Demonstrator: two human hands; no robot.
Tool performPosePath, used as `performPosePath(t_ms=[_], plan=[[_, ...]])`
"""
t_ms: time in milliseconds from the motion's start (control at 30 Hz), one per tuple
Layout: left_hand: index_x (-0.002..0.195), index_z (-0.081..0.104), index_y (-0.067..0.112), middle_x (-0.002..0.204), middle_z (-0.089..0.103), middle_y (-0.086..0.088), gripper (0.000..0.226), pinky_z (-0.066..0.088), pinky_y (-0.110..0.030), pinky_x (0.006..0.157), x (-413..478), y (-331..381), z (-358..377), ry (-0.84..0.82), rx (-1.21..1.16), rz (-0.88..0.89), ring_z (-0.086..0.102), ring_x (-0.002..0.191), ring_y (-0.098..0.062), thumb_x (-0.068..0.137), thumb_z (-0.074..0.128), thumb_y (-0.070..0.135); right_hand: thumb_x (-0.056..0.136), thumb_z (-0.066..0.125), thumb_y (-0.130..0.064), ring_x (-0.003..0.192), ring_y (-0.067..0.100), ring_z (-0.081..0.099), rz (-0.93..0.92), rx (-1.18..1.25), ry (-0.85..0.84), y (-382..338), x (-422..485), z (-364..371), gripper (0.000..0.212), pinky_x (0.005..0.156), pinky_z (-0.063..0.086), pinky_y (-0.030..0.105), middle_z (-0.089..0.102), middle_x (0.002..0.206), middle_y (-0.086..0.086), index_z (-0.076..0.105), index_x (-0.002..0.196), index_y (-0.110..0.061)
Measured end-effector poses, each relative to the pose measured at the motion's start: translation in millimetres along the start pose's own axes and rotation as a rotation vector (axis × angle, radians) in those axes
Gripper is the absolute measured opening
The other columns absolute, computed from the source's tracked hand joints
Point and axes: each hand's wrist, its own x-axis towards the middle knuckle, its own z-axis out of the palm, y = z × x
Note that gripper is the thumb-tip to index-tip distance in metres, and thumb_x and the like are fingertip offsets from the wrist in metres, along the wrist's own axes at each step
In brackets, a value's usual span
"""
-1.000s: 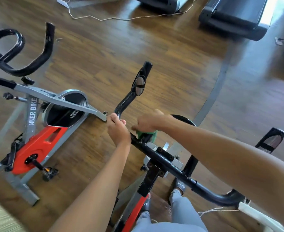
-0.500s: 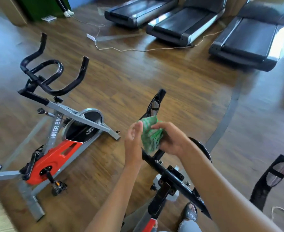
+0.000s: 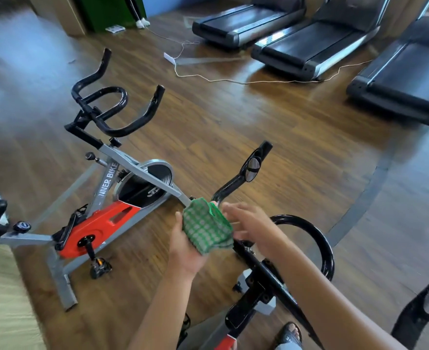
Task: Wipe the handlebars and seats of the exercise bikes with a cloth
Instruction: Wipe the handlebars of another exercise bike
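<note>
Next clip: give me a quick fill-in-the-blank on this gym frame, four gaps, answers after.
1. The left hand grips a checked cloth coloured ____.
2. The treadmills at the far side number ____.
3. A white cable lies on the wooden ____.
4. The grey frame of the spin bike on the left reads "NNER ____".

Missing words: green; three; floor; BIKE.
</note>
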Motion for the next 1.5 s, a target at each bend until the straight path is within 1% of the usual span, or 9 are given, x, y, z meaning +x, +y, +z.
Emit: performPosePath(t_ms=[133, 233, 500, 733, 1000, 1167, 1267, 1433, 1500], plan=[[0.13, 0.053, 0.008, 0.126, 0.062, -0.02, 0.067, 0.053, -0.054, 0.092, -2.6, 12.4, -27.1, -0.035, -0.028, 0.193, 0.06, 0.114, -0.04, 0.095, 0.038, 0.063, 0.101, 0.039, -0.053, 0.095, 0.019, 0.064, -0.099, -0.791, 0.504, 9.4, 39.6, -54.1, 0.043, 0.103, 0.041, 0.049, 0.069, 0.107, 0.0, 0.063, 0.112, -0.018], [0.136, 0.044, 0.022, 0.14, 0.052, -0.023, 0.048, 0.052, -0.049, 0.095, -8.6, 17.6, -30.4, -0.087, -0.083, 0.248, 0.056, 0.116, -0.035, 0.095, 0.048, 0.047, 0.098, 0.025, -0.056, 0.104, 0.03, 0.059, 0.069, -1.055, 0.543, 27.5, 64.7, -82.9, 0.058, 0.105, 0.034, 0.054, 0.068, 0.106, 0.009, 0.064, 0.096, -0.013], [0.127, 0.051, 0.004, 0.1, 0.064, -0.012, 0.035, 0.047, -0.056, 0.097, 8.6, 1.2, -32.9, 0.268, 0.115, 0.213, 0.065, 0.1, -0.038, 0.096, 0.046, 0.019, 0.102, 0.023, -0.045, 0.059, 0.023, 0.055, -0.021, -1.067, 0.574, 42.3, 71.2, -83.6, 0.061, 0.075, 0.043, 0.04, 0.06, 0.064, 0.004, 0.061, 0.067, -0.013], [0.142, 0.042, 0.015, 0.136, 0.053, -0.02, 0.102, 0.049, -0.052, 0.099, 28.5, -55.2, 23.9, 0.481, 0.556, 0.015, 0.06, 0.116, -0.036, 0.075, 0.022, 0.09, 0.104, 0.023, -0.044, 0.058, 0.021, 0.053, -0.051, -1.056, 0.614, 47.2, 75.3, -83.5, 0.062, 0.067, 0.038, 0.037, 0.059, 0.064, 0.003, 0.06, 0.066, -0.012], [0.08, 0.047, 0.018, 0.089, 0.069, -0.018, 0.056, 0.056, -0.052, 0.081, 73.6, -22.6, 42.3, 0.582, 0.822, 0.218, 0.068, 0.075, -0.033, 0.096, 0.025, 0.067, 0.103, 0.024, -0.039, 0.055, 0.018, 0.05, -0.067, -1.046, 0.658, 51.3, 79.9, -82.6, 0.059, 0.06, 0.031, 0.034, 0.059, 0.061, 0.002, 0.059, 0.063, -0.012], [0.121, 0.053, 0.01, 0.109, 0.066, -0.016, 0.096, 0.06, -0.047, 0.08, 57.1, -53.1, 16.1, 0.612, 0.772, 0.224, 0.071, 0.089, -0.029, 0.074, 0.032, 0.09, 0.099, 0.029, -0.034, 0.057, 0.019, 0.053, -0.022, -1.019, 0.613, 51.6, 78.7, -82.9, 0.052, 0.064, 0.034, 0.035, 0.061, 0.064, 0.002, 0.062, 0.067, -0.01], [0.104, 0.053, 0.004, 0.079, 0.062, -0.01, 0.062, 0.059, -0.027, 0.065, 59.1, -36.5, 40.2, 0.607, 0.927, 0.2, 0.064, 0.065, -0.023, 0.099, 0.027, 0.061, 0.098, 0.038, -0.033, 0.069, 0.018, 0.057, -0.001, -0.91, 0.54, 45.7, 83.0, -88.7, 0.033, 0.073, 0.042, 0.037, 0.063, 0.079, -0.001, 0.062, 0.082, -0.015], [0.112, 0.055, -0.001, 0.085, 0.07, -0.016, 0.08, 0.061, -0.048, 0.07, 86.6, -8.9, 54.1, 0.525, 1.217, 0.164, 0.072, 0.067, -0.028, 0.095, 0.022, 0.07, 0.1, 0.046, -0.028, 0.095, 0.016, 0.049, -0.679, -0.768, 0.782, -25.9, 102.4, -95.6, 0.016, 0.095, 0.032, 0.038, 0.056, 0.1, -0.004, 0.058, 0.1, -0.017], [0.095, 0.057, 0.005, 0.086, 0.07, -0.013, 0.078, 0.061, -0.05, 0.072, 84.7, -8.7, 53.8, 0.548, 1.257, 0.134, 0.073, 0.068, -0.029, 0.093, 0.02, 0.073, 0.099, 0.045, -0.026, 0.099, 0.02, 0.055, -0.817, -0.903, 0.605, -66.9, 112.5, -86.9, 0.019, 0.099, 0.032, 0.039, 0.062, 0.103, -0.001, 0.061, 0.102, -0.015]])
